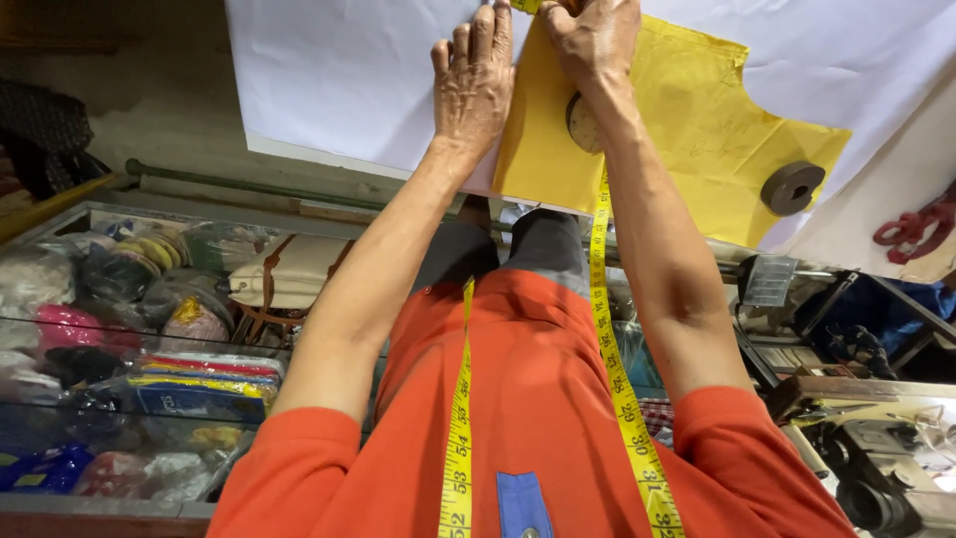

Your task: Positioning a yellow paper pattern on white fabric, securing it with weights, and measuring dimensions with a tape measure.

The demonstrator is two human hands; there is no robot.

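A yellow paper pattern lies on a white sheet spread over the table. My left hand rests flat on the white sheet at the pattern's left edge, fingers stretched out and holding nothing. My right hand sits curled on the pattern's far edge, pinching what looks like the end of a yellow tape measure. The tape hangs round my neck over my orange shirt and runs up along my right forearm. A round weight lies on the pattern, partly hidden by my right wrist. A second dark ring weight sits at the pattern's right corner.
A glass display case holding several packets and bundles stands at the left, below the table edge. A red cord lies at the right. Dark machine parts and tools sit at the lower right.
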